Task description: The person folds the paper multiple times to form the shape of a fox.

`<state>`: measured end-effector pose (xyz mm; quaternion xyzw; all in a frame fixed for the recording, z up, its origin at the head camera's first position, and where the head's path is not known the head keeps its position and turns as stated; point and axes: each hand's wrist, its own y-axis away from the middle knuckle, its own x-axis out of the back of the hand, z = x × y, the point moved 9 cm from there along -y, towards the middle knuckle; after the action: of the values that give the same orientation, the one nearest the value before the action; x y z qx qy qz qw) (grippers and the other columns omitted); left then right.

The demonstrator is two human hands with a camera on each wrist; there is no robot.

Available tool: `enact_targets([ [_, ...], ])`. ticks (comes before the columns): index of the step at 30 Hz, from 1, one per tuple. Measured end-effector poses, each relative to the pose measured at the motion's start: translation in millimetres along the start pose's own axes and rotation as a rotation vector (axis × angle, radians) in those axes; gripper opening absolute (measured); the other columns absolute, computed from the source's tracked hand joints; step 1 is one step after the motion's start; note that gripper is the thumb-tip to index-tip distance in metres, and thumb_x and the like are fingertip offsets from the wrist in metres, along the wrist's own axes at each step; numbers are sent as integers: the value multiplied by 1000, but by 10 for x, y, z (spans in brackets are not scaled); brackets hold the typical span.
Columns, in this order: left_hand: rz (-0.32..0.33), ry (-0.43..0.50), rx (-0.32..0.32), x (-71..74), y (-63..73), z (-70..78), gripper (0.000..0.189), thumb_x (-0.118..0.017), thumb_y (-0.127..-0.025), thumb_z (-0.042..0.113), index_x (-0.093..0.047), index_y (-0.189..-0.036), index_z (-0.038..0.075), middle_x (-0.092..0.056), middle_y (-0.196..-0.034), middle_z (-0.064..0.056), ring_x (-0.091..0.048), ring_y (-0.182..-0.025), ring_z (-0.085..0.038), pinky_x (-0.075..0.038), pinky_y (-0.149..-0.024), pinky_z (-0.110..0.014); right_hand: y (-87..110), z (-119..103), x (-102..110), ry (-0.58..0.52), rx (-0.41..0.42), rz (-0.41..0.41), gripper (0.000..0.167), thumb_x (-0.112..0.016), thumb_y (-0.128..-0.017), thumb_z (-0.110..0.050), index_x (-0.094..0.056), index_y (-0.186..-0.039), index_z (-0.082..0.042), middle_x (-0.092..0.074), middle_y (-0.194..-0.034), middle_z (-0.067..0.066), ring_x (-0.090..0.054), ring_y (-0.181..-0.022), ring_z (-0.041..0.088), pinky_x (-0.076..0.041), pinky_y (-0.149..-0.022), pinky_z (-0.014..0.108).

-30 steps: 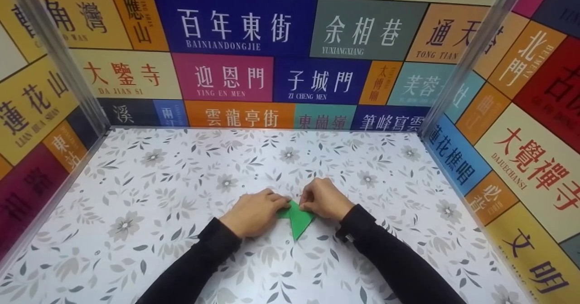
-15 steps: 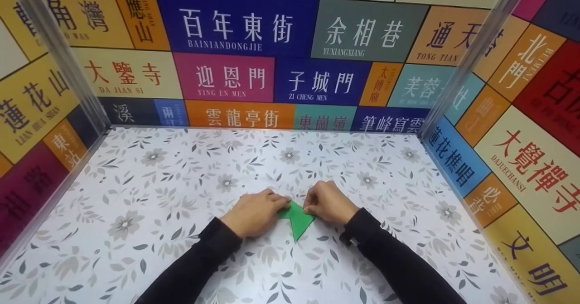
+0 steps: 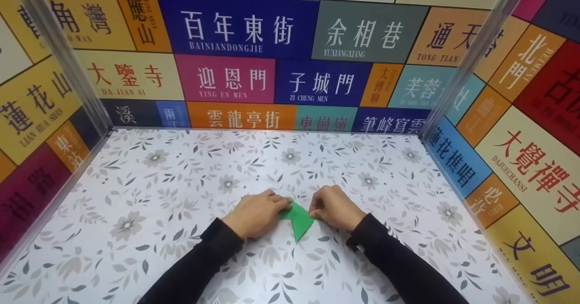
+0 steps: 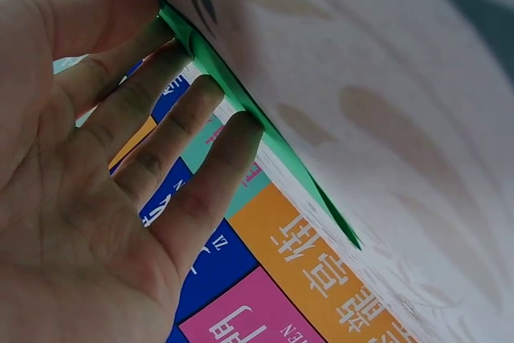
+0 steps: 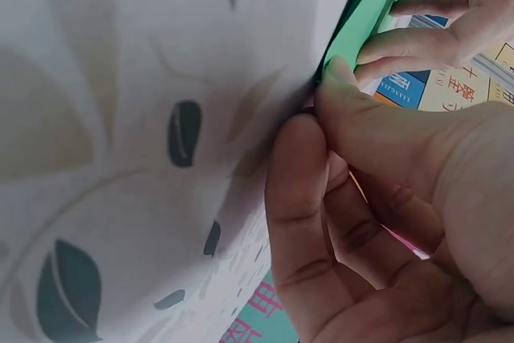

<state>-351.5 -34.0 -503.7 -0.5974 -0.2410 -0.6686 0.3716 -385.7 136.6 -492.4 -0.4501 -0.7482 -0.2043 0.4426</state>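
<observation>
A folded piece of green paper (image 3: 301, 222) lies on the table in the head view, a pointed flap of it aimed toward the person. My left hand (image 3: 257, 214) presses on its left part, hiding some of it. In the left wrist view the fingers of that hand (image 4: 104, 134) are nearly straight, their tips on the green paper (image 4: 233, 86). At the paper's right corner is my right hand (image 3: 336, 208), fingers curled, pinching the corner. The right wrist view has the thumb of the right hand (image 5: 385, 198) on the edge of the green paper (image 5: 365, 18), index fingertip close beside it.
The table (image 3: 190, 168) has a white cover printed with grey flowers and leaves. Panels with coloured signs (image 3: 235, 27) stand at the back and both sides. Clear corner strips (image 3: 471, 55) join them.
My right hand has slid to the right and slightly toward the person, along the paper's edge to its corner. The left hand stays in place on the paper.
</observation>
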Motion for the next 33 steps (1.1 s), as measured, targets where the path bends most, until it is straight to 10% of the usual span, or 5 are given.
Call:
enact_targets([
  [33, -38, 9, 32, -17, -19, -7, 50, -66, -112, 16, -70, -161, 23, -76, -158, 0, -71, -143, -31, -70, -102, -60, -34, 249, 82, -140, -175, -84, 8, -88, -100, -6, -89, -93, -9, -82, -82, 2, -67, -70, 10, -58, -68, 26],
])
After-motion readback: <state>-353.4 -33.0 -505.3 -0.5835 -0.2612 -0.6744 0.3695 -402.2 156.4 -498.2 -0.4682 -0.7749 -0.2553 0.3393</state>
